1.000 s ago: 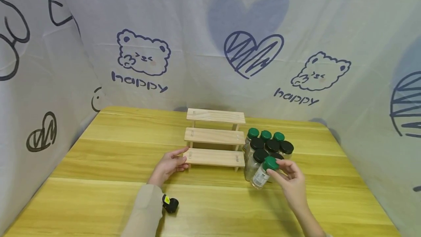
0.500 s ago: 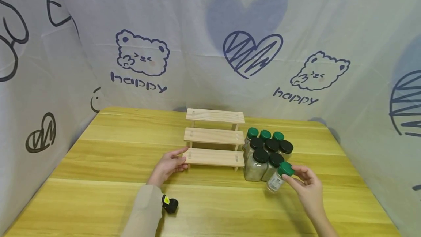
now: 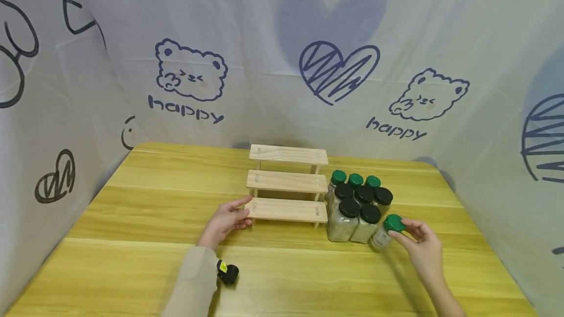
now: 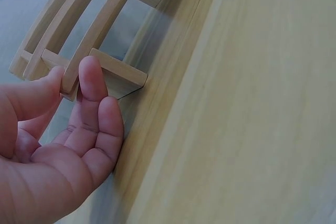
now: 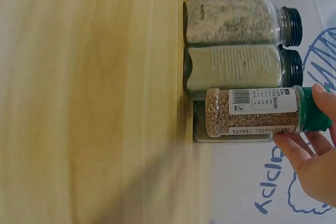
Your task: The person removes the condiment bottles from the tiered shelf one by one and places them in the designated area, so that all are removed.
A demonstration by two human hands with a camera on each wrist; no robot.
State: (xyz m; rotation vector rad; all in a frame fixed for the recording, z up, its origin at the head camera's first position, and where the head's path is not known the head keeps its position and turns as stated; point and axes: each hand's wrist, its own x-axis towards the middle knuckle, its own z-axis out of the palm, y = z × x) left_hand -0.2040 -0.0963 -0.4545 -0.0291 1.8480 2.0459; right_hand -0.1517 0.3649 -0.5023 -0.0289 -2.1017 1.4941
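Observation:
My right hand (image 3: 425, 251) pinches the green cap of a small clear seasoning jar (image 3: 381, 238) between thumb and fingers. Tan seeds fill this jar (image 5: 252, 116), and a white label with a barcode faces the right wrist camera. It hangs slightly tilted, apparently just above the table, at the front right of the grouped jars. My left hand (image 3: 224, 224) holds the left end of a three-step wooden rack (image 3: 286, 209) at its lowest shelf. In the left wrist view, the thumb and a finger of the left hand (image 4: 68, 129) lie on either side of that shelf end (image 4: 84, 66).
Several square glass jars with black lids (image 3: 349, 209) stand close together beside the rack's right side. Behind them are 3 green-capped jars (image 3: 355, 180). The wooden table (image 3: 299, 278) ends at a printed cloth backdrop (image 3: 264, 62). A black wrist camera (image 3: 228, 274) sits at the left sleeve.
My right hand has carried the green-capped seasoning jar rightward, from in front of the black-lidded jars to their right side. The left hand and the rack have stayed put.

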